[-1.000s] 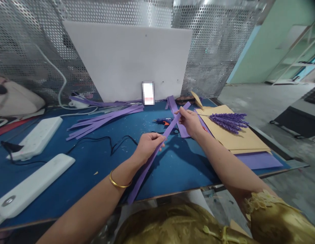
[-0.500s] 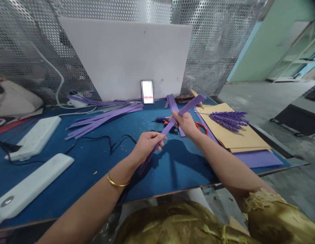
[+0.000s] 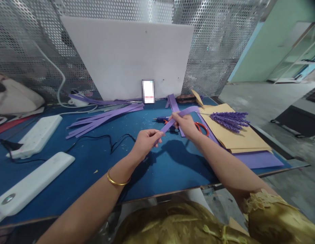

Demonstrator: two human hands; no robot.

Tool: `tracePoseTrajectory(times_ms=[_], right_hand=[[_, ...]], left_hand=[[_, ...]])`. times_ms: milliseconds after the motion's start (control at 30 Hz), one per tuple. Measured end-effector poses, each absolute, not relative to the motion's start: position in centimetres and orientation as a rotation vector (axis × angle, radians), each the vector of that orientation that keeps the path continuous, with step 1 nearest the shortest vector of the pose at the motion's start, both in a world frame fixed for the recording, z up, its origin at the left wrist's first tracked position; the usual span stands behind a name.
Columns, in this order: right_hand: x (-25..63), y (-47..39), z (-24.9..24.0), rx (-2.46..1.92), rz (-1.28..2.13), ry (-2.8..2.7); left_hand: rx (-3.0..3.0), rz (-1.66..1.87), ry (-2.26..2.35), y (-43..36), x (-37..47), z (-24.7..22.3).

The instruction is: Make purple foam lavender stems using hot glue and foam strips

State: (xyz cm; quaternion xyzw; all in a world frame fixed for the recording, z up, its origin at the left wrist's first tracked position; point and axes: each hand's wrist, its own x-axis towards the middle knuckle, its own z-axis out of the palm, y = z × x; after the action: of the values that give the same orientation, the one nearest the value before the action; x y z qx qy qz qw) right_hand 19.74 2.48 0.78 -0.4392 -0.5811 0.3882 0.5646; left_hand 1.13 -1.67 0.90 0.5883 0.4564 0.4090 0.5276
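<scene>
One purple strip (image 3: 168, 126) is pinched by the left hand (image 3: 146, 142) and right hand (image 3: 185, 125). The blue table (image 3: 93, 157) is backed by perforated metal (image 3: 210, 51); a green wall (image 3: 264, 47) is seen beyond.

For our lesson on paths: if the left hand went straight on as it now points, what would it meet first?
Probably the right hand, which holds the same purple strip farther along; depth is unclear, so the left hand might instead pass over or under it.
</scene>
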Motion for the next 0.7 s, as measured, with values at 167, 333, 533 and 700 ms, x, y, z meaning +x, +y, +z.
tracePoseTrajectory(times_ms=[167,333,533,700], right_hand=[[22.3,3.9,1.9,-0.965,0.676,-1.155],[21.8,3.5,1.9,-0.851,0.605,-1.126],[21.2,3.0,2.0,-0.803,0.657,-1.164],[19.4,1.7,1.3,-0.839,0.797,-1.225]], left_hand=[[1.344,1.232,1.139,-0.8,0.2,1.2],[1.105,1.528,1.153,0.0,-0.3,1.2],[0.958,1.372,1.048,-0.1,0.0,0.9],[1.107,1.234,0.936,-0.9,1.0,0.5]])
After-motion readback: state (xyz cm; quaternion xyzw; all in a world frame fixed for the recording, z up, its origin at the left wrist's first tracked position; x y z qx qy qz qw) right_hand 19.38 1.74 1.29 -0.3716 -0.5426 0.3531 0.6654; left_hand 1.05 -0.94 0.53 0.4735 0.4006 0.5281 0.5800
